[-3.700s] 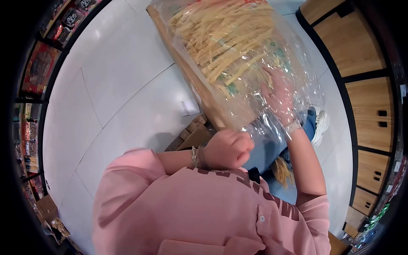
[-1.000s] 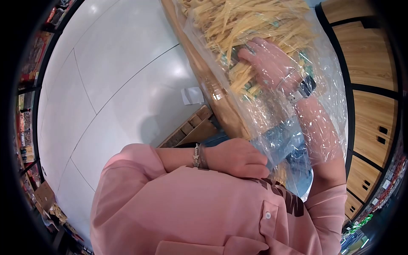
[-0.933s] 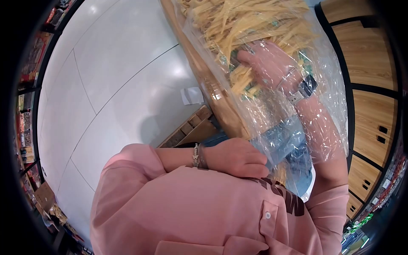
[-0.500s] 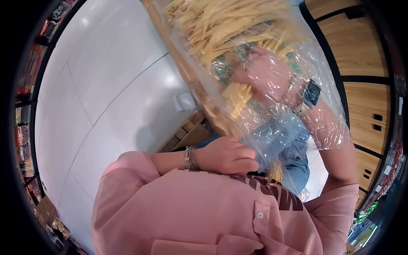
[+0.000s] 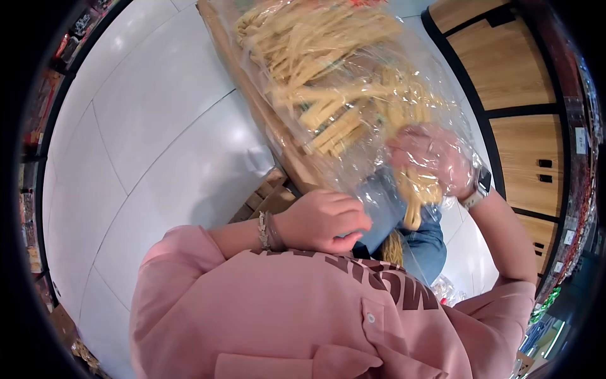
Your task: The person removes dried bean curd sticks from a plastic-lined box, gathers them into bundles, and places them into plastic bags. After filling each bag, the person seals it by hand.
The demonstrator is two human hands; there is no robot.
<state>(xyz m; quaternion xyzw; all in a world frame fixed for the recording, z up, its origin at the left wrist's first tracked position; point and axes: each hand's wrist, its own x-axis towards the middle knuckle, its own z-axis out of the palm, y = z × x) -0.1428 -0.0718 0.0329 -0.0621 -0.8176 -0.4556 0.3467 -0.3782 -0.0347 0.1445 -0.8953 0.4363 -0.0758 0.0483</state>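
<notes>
A large clear plastic bag full of pale yellow flat strips lies over a brown cardboard box. My right hand, with a watch on its wrist, is inside the bag's lower part, its fingers wrapped round a bundle of yellow pieces. Near my chest, my left hand is curled at the bag's lower edge; what its fingers pinch, if anything, is too small to make out.
A small partitioned cardboard box stands on the pale tiled floor at the left. Wooden cabinets line the right side, and stocked shelves the far left. My jeans show below the bag.
My right hand has moved down and toward me inside the bag, now with a yellow bundle in it. More yellow strips show where it was. My left hand has shifted slightly left.
</notes>
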